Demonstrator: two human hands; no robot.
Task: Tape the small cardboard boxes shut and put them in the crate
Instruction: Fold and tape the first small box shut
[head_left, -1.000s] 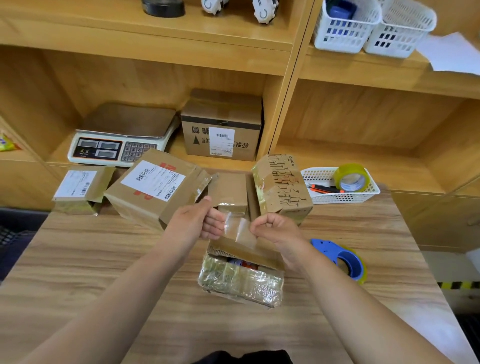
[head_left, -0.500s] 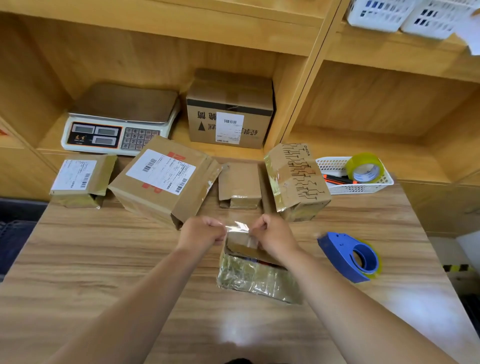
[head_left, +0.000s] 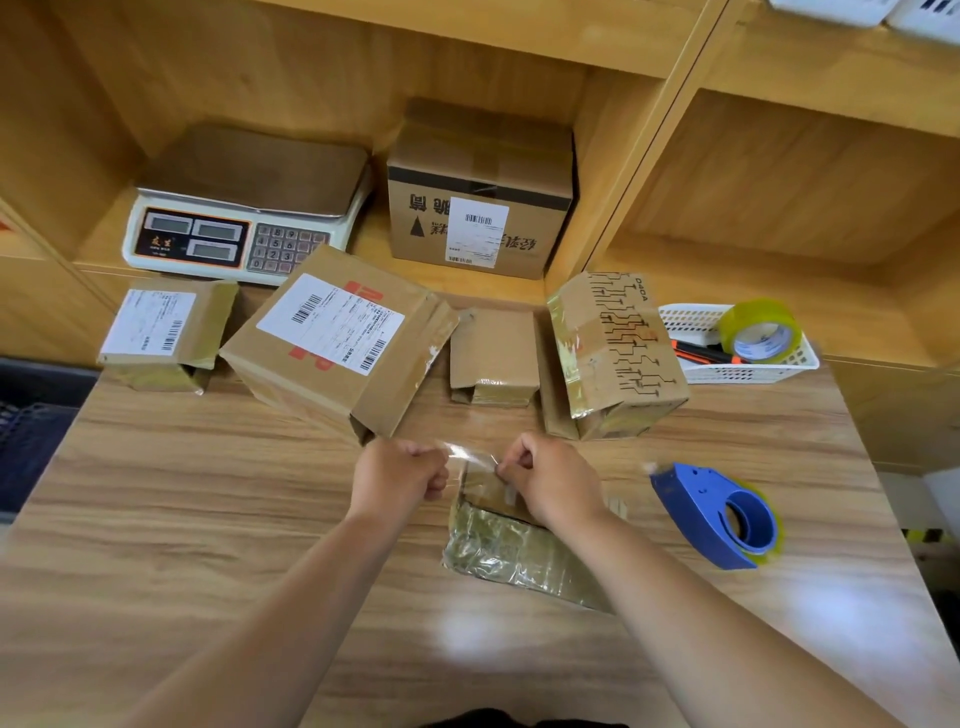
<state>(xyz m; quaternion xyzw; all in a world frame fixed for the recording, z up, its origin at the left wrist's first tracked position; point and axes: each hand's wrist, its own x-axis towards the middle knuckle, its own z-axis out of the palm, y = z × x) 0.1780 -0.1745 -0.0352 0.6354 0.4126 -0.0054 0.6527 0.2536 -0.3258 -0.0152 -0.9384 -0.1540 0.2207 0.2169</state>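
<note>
A small cardboard box (head_left: 511, 551) wrapped in shiny tape lies on the wooden table (head_left: 208, 519) in front of me. Above its far edge a strip of clear tape (head_left: 467, 453) is stretched between my hands. My left hand (head_left: 397, 480) pinches the strip's left end, my right hand (head_left: 550, 480) pinches the right end over the box top. A blue tape dispenser (head_left: 719, 517) lies to the right of the box. Several other cardboard boxes line the table's far edge: a small labelled one (head_left: 166, 335), a large labelled one (head_left: 337, 340), a small plain one (head_left: 493, 358) and a printed one (head_left: 618, 353).
A white basket (head_left: 748, 369) at the far right holds a tape roll (head_left: 761, 330) and an orange cutter. On the shelf behind stand a weighing scale (head_left: 244, 208) and a brown carton (head_left: 480, 189). A dark crate (head_left: 31, 431) shows at the left beside the table.
Both hands have lowered the tape strip from above the box down to its far top edge, and have drawn it a little wider. The view has tilted downward.
</note>
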